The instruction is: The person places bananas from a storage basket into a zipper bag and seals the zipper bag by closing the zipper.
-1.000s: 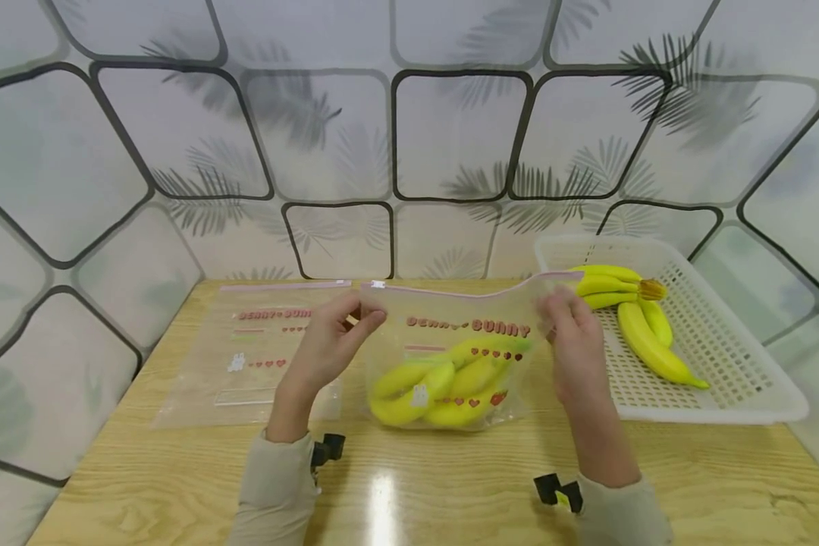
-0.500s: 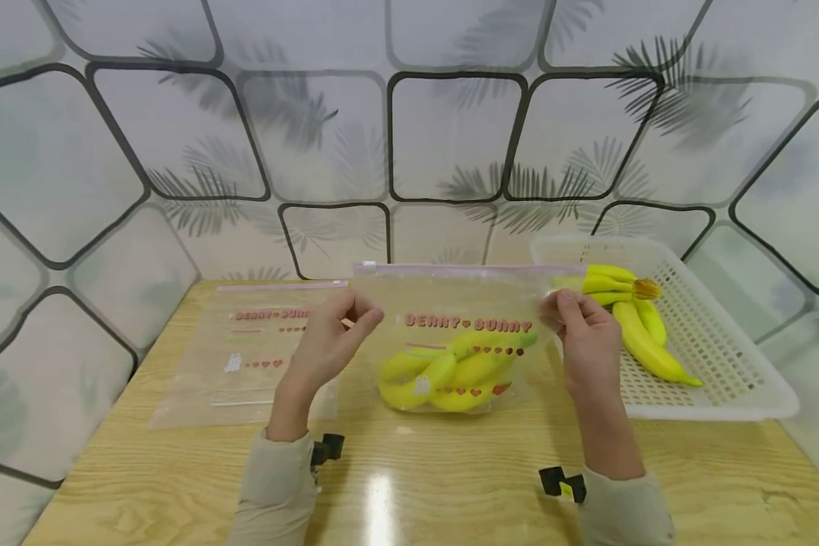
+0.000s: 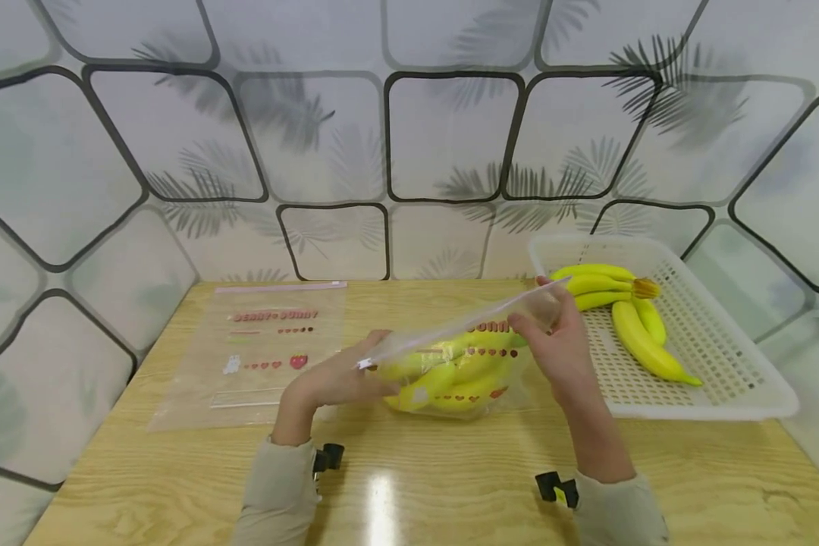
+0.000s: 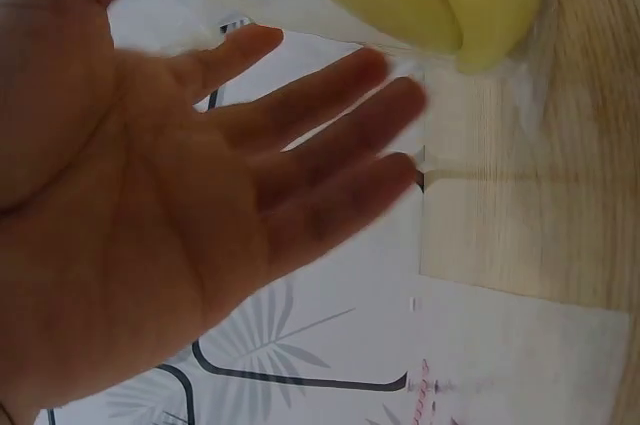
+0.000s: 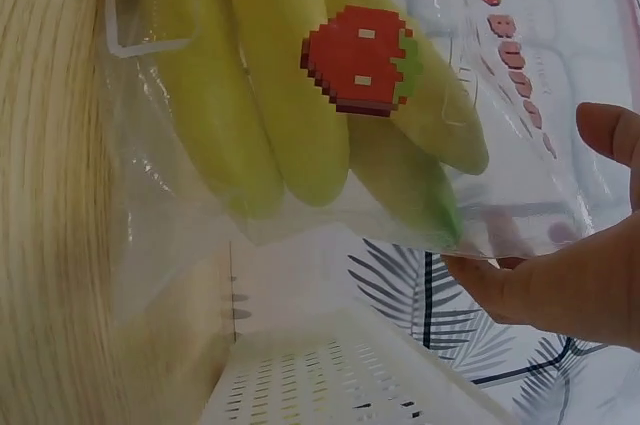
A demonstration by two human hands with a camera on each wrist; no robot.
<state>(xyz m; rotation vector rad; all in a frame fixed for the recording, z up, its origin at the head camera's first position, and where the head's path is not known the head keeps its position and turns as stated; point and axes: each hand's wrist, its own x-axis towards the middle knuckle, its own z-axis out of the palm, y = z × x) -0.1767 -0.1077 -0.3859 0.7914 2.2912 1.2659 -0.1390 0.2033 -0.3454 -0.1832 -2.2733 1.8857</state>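
Observation:
A clear zip bag (image 3: 501, 371) with pink print and a pink slider strip holds several yellow bananas (image 3: 444, 383) and stands on the table, its strip slanting down to the left. My right hand (image 3: 560, 349) holds the bag's upper right side, thumb in front and fingers behind. In the right wrist view those fingers (image 5: 490, 285) are partly covered by the film. My left hand (image 3: 337, 379) is at the bag's left end, its fingertips partly hidden behind it. The left wrist view shows the left fingers (image 4: 330, 145) spread and fairly straight, with the bananas beyond.
A second zip bag (image 3: 259, 394) lies flat on the wooden table (image 3: 450, 485) at the left. At the right stands a white plastic basket (image 3: 730, 356) with more bananas (image 3: 644, 345) in it. A patterned curtain (image 3: 450, 136) closes off the back and sides.
My left hand has let go of the bag's upper left corner and moved down beside the bananas. The strip, level half a second ago, now slopes down leftward. My right hand has shifted slightly left.

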